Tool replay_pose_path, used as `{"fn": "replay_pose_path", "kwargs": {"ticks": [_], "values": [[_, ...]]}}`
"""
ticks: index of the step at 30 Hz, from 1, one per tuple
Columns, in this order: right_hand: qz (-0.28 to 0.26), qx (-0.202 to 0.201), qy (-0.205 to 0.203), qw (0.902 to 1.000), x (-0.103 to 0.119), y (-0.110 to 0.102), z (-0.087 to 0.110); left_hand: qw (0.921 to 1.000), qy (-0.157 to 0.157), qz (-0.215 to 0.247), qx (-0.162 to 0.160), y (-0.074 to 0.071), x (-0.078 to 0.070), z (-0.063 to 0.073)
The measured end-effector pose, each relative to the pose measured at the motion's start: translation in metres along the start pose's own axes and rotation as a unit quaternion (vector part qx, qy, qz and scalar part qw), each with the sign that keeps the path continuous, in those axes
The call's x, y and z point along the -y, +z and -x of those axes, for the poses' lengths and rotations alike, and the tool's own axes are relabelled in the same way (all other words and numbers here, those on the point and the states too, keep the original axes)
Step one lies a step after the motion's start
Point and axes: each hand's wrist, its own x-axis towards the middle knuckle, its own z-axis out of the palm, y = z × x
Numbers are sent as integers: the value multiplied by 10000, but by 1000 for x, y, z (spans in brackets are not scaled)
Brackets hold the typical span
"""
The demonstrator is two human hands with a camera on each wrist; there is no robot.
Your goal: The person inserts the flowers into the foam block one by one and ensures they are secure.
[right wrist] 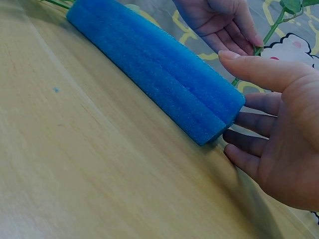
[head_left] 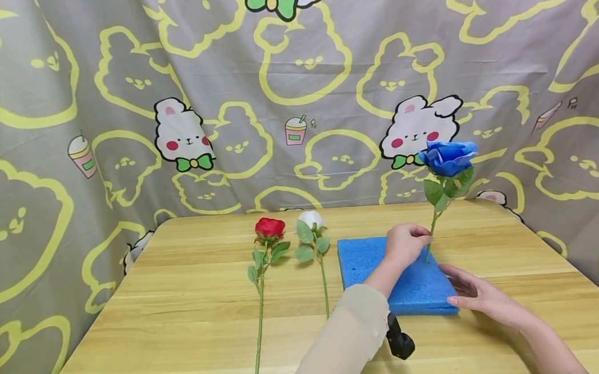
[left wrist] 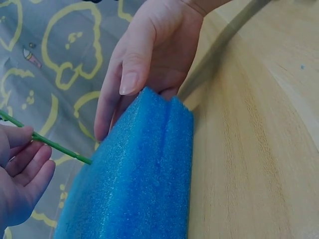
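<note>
A blue artificial rose stands almost upright, leaning slightly right, its stem set in the top of a blue foam block. My left hand pinches the green stem between thumb and fingertips, a little above the foam. At the block's right front corner is my right hand, thumb toward the front and fairly straight fingers along the right end. In the right wrist view, those fingers lie right at the foam's end face.
Left of the block, a red rose and a white rose lie on the wooden table, stems toward the front. A black device sits by the left sleeve. A patterned grey curtain hangs behind.
</note>
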Motion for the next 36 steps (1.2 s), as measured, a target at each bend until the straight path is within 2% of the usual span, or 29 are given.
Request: {"fn": "replay_pose_path", "kwargs": {"ticks": [8,15,18,26,31,36], "values": [[-58,10,-132,9999,-1,1,0,9999,4,131,-75,-3,-1,3],[-211,3,-201,9996,-5,1,0,9970,-120,723,-243,-12,-1,11],[-117,-48,-180,9998,-5,1,0,9958,-160,871,-235,-18,0,15],[-61,-78,-98,9999,-3,1,-1,9954,43,942,-155,-39,5,26],[14,-56,-183,9998,-2,1,-1,9935,42,1137,-27,-55,5,35],[131,-60,-257,9996,-3,1,-1,9933,201,1140,15,-72,7,42]]}}
